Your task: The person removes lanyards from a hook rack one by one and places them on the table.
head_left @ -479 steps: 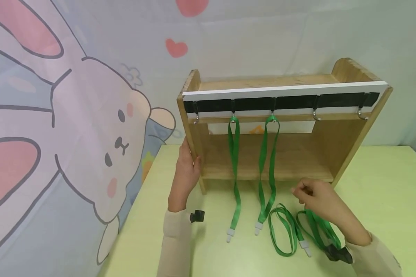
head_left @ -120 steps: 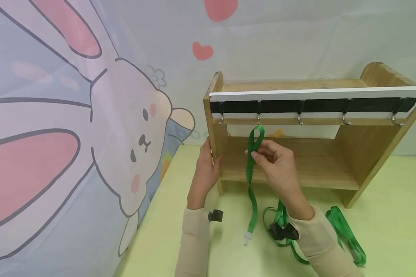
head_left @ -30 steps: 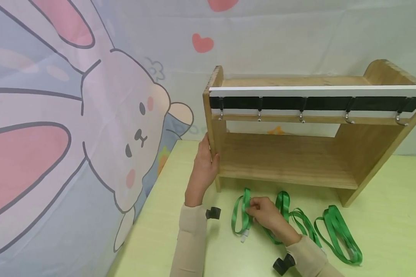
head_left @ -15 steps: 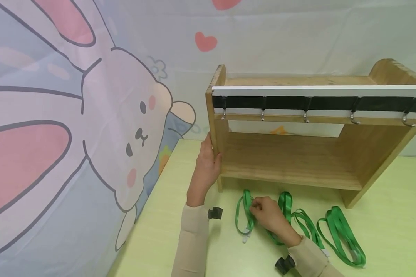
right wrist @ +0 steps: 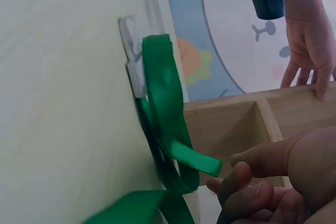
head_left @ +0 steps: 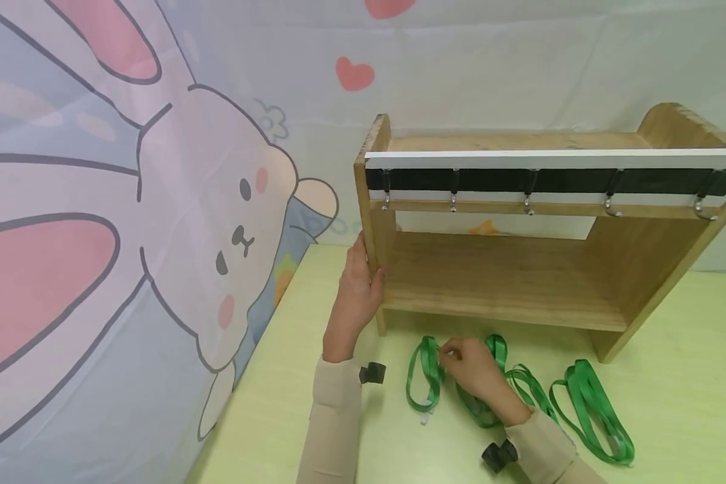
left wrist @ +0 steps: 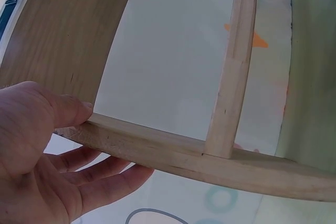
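My left hand (head_left: 353, 296) grips the left side panel of the wooden shelf (head_left: 508, 269). In the left wrist view, thumb and fingers lie on opposite sides of the panel edge. My right hand (head_left: 474, 366) is low over the table beside the leftmost folded green lanyard (head_left: 433, 370). Seen from the right wrist, its loosely bent fingers (right wrist: 247, 198) are just apart from a small end of this lanyard (right wrist: 163, 77), and nothing shows between them. The lanyard's pale clip (right wrist: 136, 77) lies at one end. Another green lanyard (head_left: 479, 413) is partly hidden under the right hand.
Two more folded green lanyards, a middle one (head_left: 529, 383) and a right one (head_left: 595, 410), lie on the pale table (head_left: 671, 376). Several metal hooks (head_left: 528, 202) hang bare on the shelf's black-and-white front strip (head_left: 490, 180). A rabbit-print cloth (head_left: 218, 222) hangs at left.
Sixteen seconds ago two lanyards hung on hooks; four seconds ago my right hand held one below a hook. It now lies folded on the table, and that hand has drawn slightly off it.
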### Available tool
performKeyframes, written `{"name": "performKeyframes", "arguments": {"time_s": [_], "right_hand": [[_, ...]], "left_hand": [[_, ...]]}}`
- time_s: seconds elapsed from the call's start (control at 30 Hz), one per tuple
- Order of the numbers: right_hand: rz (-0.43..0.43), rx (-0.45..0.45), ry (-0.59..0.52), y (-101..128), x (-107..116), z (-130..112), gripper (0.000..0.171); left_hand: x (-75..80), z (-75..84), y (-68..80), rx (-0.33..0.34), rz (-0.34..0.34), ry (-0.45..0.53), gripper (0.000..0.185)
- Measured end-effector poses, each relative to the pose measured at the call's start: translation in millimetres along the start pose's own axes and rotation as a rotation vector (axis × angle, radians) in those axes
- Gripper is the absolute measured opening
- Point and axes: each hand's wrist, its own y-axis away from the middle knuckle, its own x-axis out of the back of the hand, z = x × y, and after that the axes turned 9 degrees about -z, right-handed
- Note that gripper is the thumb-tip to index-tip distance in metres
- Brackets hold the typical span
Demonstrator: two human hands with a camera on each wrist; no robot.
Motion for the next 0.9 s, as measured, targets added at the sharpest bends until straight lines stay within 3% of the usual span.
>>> {"name": "performKeyframes", "arguments": {"time_s": [0.37,0.6,0.9], "right_hand": [[-0.026,0.103,0.028,7.2,26.7,-11.4,0.023],[-0.037,0.107,0.0,13.6,46.0,-20.2,0.02],[0.016,0.093,-0.012,14.9,57.7,-20.9,0.019]], "left_hand": [[1.1,-2.4,2.8,-0.002,-0.009,0.009,0.068],[6.8,0.0,5.4,0.063,-0.074,-0.002,0.071],[5.5,-9.2,15.8,0.152,-0.121,0.112,0.078]]}}
